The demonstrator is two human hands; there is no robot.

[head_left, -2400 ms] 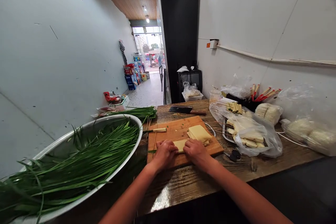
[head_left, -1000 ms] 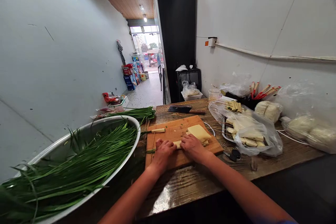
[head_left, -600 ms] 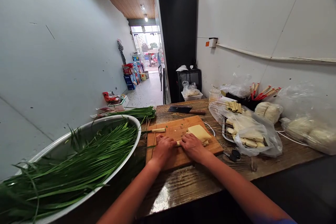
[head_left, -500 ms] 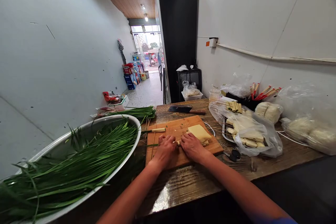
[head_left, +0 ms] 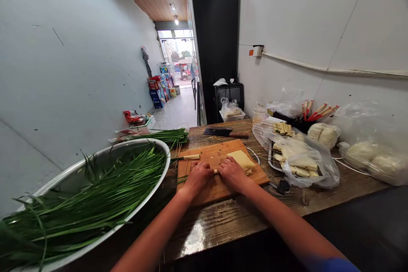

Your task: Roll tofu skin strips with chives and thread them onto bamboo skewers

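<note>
Bare cutting board (head_left: 219, 189) lies before both hands; metal bowl (head_left: 153, 187) crowds left, plastic bag (head_left: 318, 165) crowds right.

At the earliest moment a flat pale tofu-skin sheet lay open between the hands, a broad patch of it showing. Now both hands have closed in over it: the left hand (head_left: 198, 175) and right hand (head_left: 232, 173) sit almost knuckle to knuckle on the cutting board (head_left: 219, 189), and only a thin sliver of the tofu-skin roll (head_left: 216, 171) shows in the gap between them. The hands have also crept slightly toward the far edge of the board, nearer the stack of tofu-skin sheets (head_left: 241, 160).
</note>
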